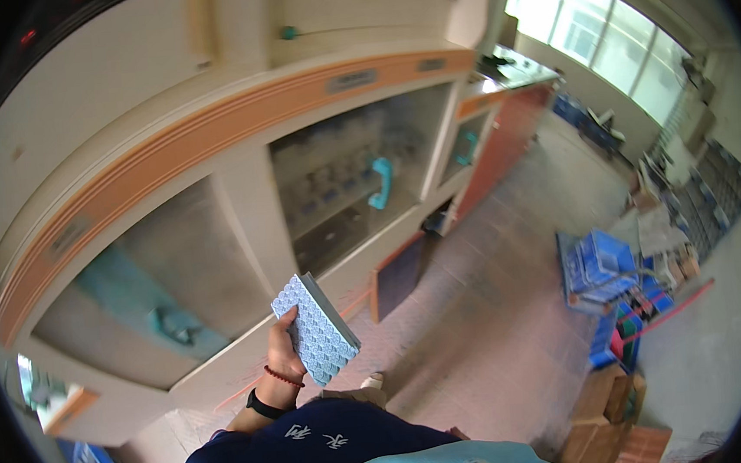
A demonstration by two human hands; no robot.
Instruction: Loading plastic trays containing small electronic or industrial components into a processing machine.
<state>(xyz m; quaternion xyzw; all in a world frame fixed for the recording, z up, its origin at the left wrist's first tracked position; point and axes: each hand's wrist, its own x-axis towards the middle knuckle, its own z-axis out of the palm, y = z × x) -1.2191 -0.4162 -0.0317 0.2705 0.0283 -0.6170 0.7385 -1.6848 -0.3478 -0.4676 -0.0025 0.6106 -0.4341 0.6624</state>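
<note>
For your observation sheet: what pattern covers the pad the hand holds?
Blue-and-white scale-like pattern on the pad, head view.

The left hand (283, 356) shows only its back and wrist; its fingertips are hidden behind the blue patterned pad (315, 327). The right hand is out of frame. The forearm is cut off by the navy sleeve (292, 455). Contents behind the frosted cabinet doors (358, 180) are blurred beyond identification. Distant clutter beside the blue crates (599, 266) is too small to identify.

Navy sleeve (266, 453), red bead bracelet (284, 377), black wristband (264, 406).
</note>
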